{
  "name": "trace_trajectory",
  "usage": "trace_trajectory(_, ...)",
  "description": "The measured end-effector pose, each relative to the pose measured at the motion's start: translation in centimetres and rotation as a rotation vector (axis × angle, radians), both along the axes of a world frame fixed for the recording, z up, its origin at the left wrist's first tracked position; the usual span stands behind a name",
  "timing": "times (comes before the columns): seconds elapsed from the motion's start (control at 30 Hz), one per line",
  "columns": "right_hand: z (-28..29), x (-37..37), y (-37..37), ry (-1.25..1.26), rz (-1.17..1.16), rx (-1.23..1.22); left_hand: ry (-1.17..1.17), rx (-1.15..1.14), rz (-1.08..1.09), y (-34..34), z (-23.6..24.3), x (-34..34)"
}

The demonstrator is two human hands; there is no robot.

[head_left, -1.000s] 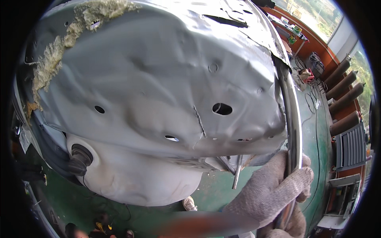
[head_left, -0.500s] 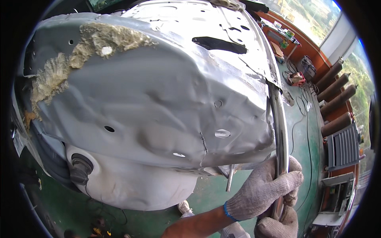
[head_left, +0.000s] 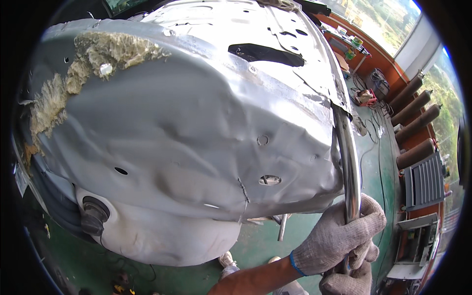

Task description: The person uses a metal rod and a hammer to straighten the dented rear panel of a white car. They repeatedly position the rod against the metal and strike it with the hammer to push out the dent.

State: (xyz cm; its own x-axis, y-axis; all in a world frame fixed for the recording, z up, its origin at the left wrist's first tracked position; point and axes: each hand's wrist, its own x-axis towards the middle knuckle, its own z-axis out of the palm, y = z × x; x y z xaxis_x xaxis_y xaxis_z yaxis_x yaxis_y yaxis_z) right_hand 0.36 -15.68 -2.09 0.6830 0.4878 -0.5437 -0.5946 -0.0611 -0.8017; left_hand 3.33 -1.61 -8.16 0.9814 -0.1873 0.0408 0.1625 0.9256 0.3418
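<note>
My left hand [head_left: 339, 236], in a grey knit glove with a blue cuff edge, is closed around a shiny metal bar [head_left: 353, 184]. Just below it, my right hand [head_left: 348, 281], gloved the same way and partly cut off by the lower edge, grips the bar's lower part. The bar's far end meets the right edge of a vehicle body, where its tip is hidden. Left of the bar bulges a dented grey metal panel [head_left: 196, 132], with a crack near its lower edge. Yellowish fibrous padding [head_left: 113, 51] clings to the panel's upper left.
Under the panel hangs a white rounded tank [head_left: 172, 241] with a black fitting [head_left: 94, 215]. A short metal rod [head_left: 282, 228] sticks down nearby. Brown gas cylinders [head_left: 418, 123], a grey louvred panel [head_left: 424, 182] and cables line the right wall. Shoes [head_left: 226, 259] show on the green floor.
Both hands have shifted slightly right and down in the picture, still on the bar. The bar's lower part has swung a little rightward. The dented panel appears farther left.
</note>
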Motion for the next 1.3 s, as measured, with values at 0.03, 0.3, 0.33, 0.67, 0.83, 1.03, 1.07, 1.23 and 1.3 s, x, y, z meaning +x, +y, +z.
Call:
trace_trajectory(0.03,-0.2,0.0,-0.1,-0.001,0.0,0.002,0.019,0.025,-0.013,0.0,0.0,0.0)
trace_trajectory(0.3,-0.7,0.1,-0.8,0.03,-0.004,0.022,0.159,0.19,0.054,-0.4,1.0,0.2)
trace_trajectory(0.33,-0.5,0.0,-0.9,0.044,0.003,0.012,0.176,0.196,0.048,-0.3,1.1,0.1)
trace_trajectory(0.67,0.1,-0.5,-1.0,0.122,0.003,-0.017,0.155,0.095,-0.011,0.5,1.5,-0.9)
trace_trajectory(0.83,-2.1,-0.7,-2.3,0.059,0.055,0.033,0.155,0.1,-0.027,0.6,1.1,-0.9)
trace_trajectory(1.03,-4.6,-0.2,-2.9,0.053,0.048,0.305,0.222,0.259,0.007,0.5,1.4,-0.4)
trace_trajectory(1.07,-4.3,-0.1,-2.8,0.063,0.01,0.266,0.21,0.251,0.026,0.5,1.6,-0.4)
trace_trajectory(1.23,-1.7,0.0,-1.5,0.074,0.055,0.065,0.146,0.219,0.017,1.6,2.1,-0.9)
trace_trajectory(1.3,-0.7,-0.2,-0.9,0.087,0.03,0.009,0.152,0.208,-0.001,1.7,2.4,-1.1)
